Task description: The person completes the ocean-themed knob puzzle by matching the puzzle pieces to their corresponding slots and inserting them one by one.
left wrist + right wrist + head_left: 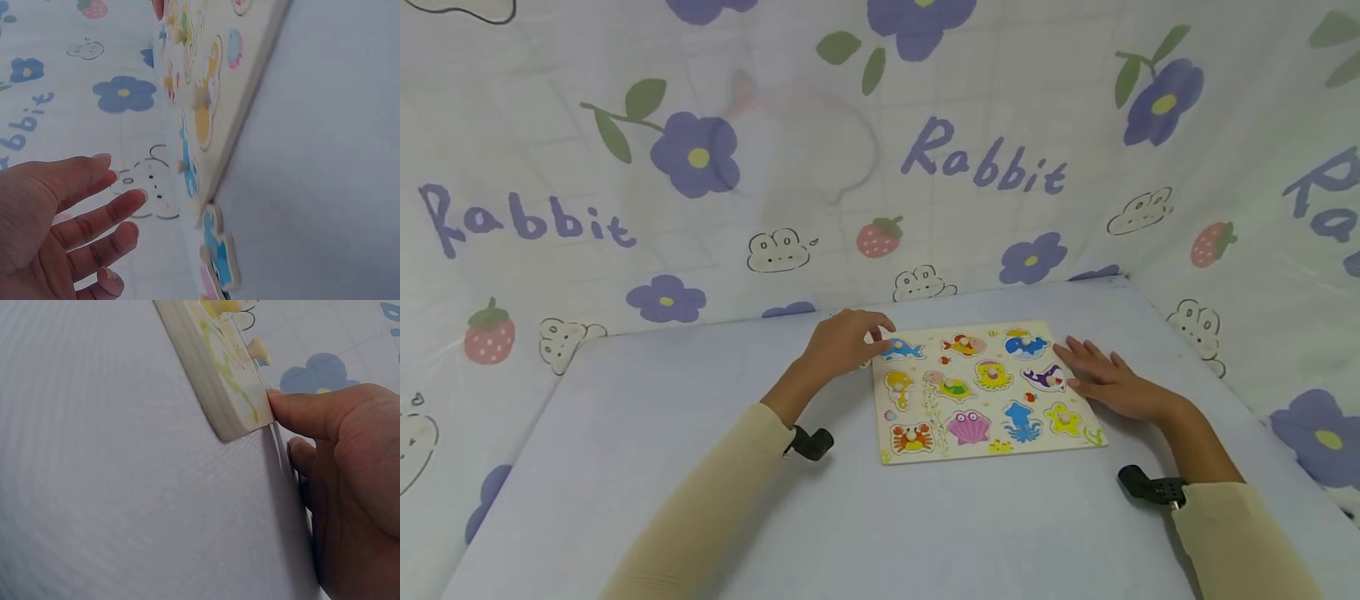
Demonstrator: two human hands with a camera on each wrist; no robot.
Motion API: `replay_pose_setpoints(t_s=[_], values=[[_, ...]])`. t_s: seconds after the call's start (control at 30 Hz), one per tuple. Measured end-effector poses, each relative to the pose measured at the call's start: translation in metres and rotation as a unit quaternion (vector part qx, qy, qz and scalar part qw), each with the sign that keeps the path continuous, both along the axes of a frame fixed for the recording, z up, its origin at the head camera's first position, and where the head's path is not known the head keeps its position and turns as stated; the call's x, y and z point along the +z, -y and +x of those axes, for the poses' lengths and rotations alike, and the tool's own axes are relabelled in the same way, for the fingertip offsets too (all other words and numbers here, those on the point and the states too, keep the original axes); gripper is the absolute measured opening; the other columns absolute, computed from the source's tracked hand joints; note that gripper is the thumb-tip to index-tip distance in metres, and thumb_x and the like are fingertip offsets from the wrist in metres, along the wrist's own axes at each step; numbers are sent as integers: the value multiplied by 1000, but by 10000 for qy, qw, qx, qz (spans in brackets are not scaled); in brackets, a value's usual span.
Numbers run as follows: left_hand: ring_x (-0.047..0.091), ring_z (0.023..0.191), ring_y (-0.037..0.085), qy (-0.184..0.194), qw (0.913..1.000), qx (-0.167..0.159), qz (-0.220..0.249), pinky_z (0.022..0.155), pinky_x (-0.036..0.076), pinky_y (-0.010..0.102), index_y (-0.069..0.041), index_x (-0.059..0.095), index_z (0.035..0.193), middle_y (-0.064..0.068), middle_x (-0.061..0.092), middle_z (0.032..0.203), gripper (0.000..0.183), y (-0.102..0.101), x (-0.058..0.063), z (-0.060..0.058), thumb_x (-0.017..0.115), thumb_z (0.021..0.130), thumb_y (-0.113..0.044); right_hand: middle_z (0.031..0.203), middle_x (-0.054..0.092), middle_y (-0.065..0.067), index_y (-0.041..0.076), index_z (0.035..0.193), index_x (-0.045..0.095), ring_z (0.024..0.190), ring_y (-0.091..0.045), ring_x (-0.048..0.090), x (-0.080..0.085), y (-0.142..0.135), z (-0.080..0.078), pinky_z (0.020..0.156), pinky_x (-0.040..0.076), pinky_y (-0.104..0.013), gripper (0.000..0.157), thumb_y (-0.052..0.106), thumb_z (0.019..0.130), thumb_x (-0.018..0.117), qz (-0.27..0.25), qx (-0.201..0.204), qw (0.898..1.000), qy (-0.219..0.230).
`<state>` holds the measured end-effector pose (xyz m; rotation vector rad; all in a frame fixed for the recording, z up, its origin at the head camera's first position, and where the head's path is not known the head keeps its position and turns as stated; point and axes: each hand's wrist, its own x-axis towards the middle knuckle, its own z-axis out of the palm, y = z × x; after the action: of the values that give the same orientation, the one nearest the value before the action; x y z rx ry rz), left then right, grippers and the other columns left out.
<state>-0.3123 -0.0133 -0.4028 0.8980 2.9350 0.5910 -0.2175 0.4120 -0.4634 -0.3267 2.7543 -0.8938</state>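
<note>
A wooden peg puzzle board (996, 333) with sea-animal pieces lies on the table. Over its far left corner hovers my left hand (844, 343), fingers loosely bent, beside the blue fish piece (901, 349). Nothing is between those fingers in the left wrist view, where a loose blue piece (224, 255) and part of a pink piece (209, 282) lie off the board's corner. My right hand (1116, 385) rests at the board's right edge near the purple whale piece (1043, 378). Its thumb (306, 412) touches the board's side in the right wrist view, fingers extended.
The white table (970, 533) carries the board toward its far side. Behind and to the right hangs a printed curtain (820, 183) with flowers, strawberries and rabbits. A small black camera (812, 442) sits at the left wrist, another black camera (1150, 487) at the right.
</note>
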Motion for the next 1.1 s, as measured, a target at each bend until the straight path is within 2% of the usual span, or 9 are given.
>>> replay_pose_setpoints(t_s=[0.2, 0.5, 0.87, 0.97, 1.1], values=[[61, 85, 16, -95, 9990, 275, 339, 67, 50, 33, -20, 73, 122, -3, 73, 99, 27, 32, -4, 2, 72, 96, -28, 167, 0, -23, 14, 161, 22, 151, -46, -14, 0, 0, -1, 114, -16, -64, 69, 35, 104, 53, -13, 13, 10000, 4], [60, 92, 21, 74, 9950, 780, 621, 67, 50, 34, -19, 73, 121, 2, 72, 102, 27, 66, -11, -11, 73, 96, -26, 167, 1, -22, 14, 162, 22, 152, -45, -14, 0, -1, -1, 114, -16, -63, 68, 34, 104, 53, -41, -10, 10000, -24], [58, 78, 20, 278, 9914, 1120, 617, 59, 46, 32, -19, 75, 115, 2, 69, 93, 22, 70, -34, -30, 73, 94, -25, 167, 0, -23, 13, 161, 23, 152, -45, -14, 1, 0, 1, 114, -16, -64, 67, 34, 105, 53, -66, -39, 10000, -5], [58, 77, 19, 311, 9898, 1279, 553, 60, 45, 33, -19, 76, 113, 2, 68, 92, 21, 71, -38, -32, 74, 94, -25, 167, 0, -22, 13, 161, 23, 152, -45, -14, 1, 0, 1, 114, -16, -64, 67, 34, 105, 52, -76, -27, 10000, 0], [58, 77, 20, 348, 9888, 1337, 563, 62, 45, 34, -19, 77, 110, 2, 69, 92, 19, 71, -40, -34, 75, 93, -26, 167, 0, -23, 13, 161, 23, 152, -45, -14, 2, 0, 2, 114, -16, -64, 67, 34, 105, 52, -47, -35, 10000, -21]])
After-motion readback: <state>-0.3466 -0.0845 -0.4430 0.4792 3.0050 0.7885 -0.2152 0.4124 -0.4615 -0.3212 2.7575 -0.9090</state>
